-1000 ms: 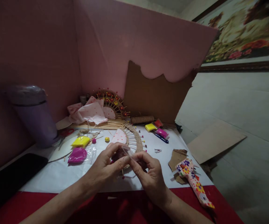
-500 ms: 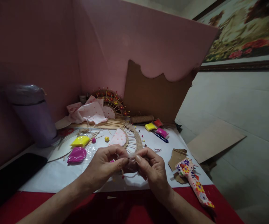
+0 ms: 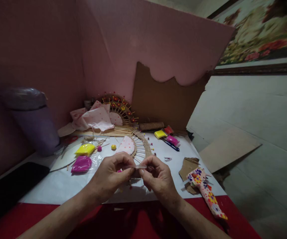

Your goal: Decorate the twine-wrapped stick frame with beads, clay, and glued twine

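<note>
My left hand (image 3: pixel 117 172) and my right hand (image 3: pixel 157 174) meet in front of me, thumbs and fingertips pinched together. Between them is a small, thin, see-through strip (image 3: pixel 140 166) that looks like clear plastic; my fingers hide much of it. Just beyond lies a half-round fan of sticks (image 3: pixel 141 146) with a twine-wrapped rim and coloured balls on its stick ends. Its pink spotted cloth centre (image 3: pixel 126 145) shows above my left hand, while the near part of the fan is covered by my hands.
Left are yellow (image 3: pixel 85 149) and magenta clay packets (image 3: pixel 81 164), a yellow ball (image 3: pixel 113 147) and a purple tumbler (image 3: pixel 35 126). Behind stand a finished-looking fan (image 3: pixel 120 108) and a twine roll (image 3: pixel 150 126). Right are a pen-like blue tool (image 3: pixel 172 146) and a flowered cloth-covered object (image 3: pixel 206 192).
My right hand has shifted slightly left, closer to my left hand. The clear piece between my fingertips now looks narrower. The objects on the table stay put.
</note>
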Available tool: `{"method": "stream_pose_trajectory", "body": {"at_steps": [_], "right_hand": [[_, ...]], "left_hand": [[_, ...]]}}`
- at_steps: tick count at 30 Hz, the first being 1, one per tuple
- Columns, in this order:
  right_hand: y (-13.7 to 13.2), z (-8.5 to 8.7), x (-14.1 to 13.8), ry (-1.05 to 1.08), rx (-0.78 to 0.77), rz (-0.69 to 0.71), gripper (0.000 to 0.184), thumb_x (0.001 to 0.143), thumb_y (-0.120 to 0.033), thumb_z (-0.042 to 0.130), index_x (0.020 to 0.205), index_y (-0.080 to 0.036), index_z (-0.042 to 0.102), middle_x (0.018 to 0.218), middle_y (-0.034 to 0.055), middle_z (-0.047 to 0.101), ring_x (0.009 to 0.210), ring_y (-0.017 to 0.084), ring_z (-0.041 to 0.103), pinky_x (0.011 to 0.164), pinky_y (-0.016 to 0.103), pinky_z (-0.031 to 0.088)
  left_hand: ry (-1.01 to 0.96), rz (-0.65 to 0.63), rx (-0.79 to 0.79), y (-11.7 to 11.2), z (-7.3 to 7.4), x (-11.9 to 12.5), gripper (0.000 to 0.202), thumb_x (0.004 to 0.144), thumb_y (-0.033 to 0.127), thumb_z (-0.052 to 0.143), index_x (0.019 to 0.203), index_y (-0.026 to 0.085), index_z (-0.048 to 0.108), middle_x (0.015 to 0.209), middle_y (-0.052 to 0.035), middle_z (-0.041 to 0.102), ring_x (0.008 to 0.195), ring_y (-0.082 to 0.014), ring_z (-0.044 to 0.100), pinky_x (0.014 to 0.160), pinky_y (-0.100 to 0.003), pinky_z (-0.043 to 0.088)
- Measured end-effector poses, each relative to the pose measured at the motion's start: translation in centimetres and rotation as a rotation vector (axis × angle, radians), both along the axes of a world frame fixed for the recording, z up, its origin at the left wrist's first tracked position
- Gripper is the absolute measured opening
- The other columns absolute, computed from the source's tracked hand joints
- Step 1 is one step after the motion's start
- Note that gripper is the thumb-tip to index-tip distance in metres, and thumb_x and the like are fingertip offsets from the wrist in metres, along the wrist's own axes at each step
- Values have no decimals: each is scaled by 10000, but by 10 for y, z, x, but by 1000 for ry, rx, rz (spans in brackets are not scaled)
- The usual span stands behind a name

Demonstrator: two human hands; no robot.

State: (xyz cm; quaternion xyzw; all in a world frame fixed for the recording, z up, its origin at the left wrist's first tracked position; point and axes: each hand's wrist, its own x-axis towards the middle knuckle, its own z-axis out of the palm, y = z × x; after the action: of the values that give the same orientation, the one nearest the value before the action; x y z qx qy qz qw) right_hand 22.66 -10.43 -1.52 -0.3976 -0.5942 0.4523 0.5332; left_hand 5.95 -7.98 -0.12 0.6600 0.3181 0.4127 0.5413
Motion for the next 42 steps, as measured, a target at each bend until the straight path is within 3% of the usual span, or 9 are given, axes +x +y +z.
{"method": "stream_pose_trajectory", "body": {"at_steps": [7, 24, 34, 42], "right_hand": [[-2, 1, -2, 14, 6, 18, 136, 788, -280, 612, 759, -177, 527, 521, -85, 426, 400, 33, 352, 386, 161, 270], [-1, -5, 1, -1, 43, 56, 181, 824, -328, 622, 786, -168, 547, 587, -61, 459, 467, 33, 342, 424, 158, 264], [-1, -9, 2, -43, 78, 37, 188, 831, -328, 604, 761, -167, 538, 569, -66, 416, 466, 41, 323, 419, 166, 252], [-1, -5, 1, 64, -4, 51, 221, 800, -353, 634, 746, -165, 533, 500, -80, 428, 380, 34, 333, 364, 161, 254]], "left_hand": [[137, 74, 169, 1, 3, -2, 177, 789, 298, 598, 724, 133, 600, 729, -30, 584, 662, -126, 533, 596, -246, 450], [219, 78, 629, -2, 9, -2, 125, 842, 118, 523, 777, 119, 631, 767, -46, 592, 732, -116, 554, 658, -236, 444], [207, 59, 578, -4, 9, -1, 127, 839, 116, 518, 760, 130, 617, 765, -40, 579, 729, -120, 546, 658, -243, 444], [195, 82, 436, -5, 9, 0, 111, 837, 187, 535, 767, 146, 610, 777, -34, 579, 732, -129, 539, 667, -264, 440]]}}
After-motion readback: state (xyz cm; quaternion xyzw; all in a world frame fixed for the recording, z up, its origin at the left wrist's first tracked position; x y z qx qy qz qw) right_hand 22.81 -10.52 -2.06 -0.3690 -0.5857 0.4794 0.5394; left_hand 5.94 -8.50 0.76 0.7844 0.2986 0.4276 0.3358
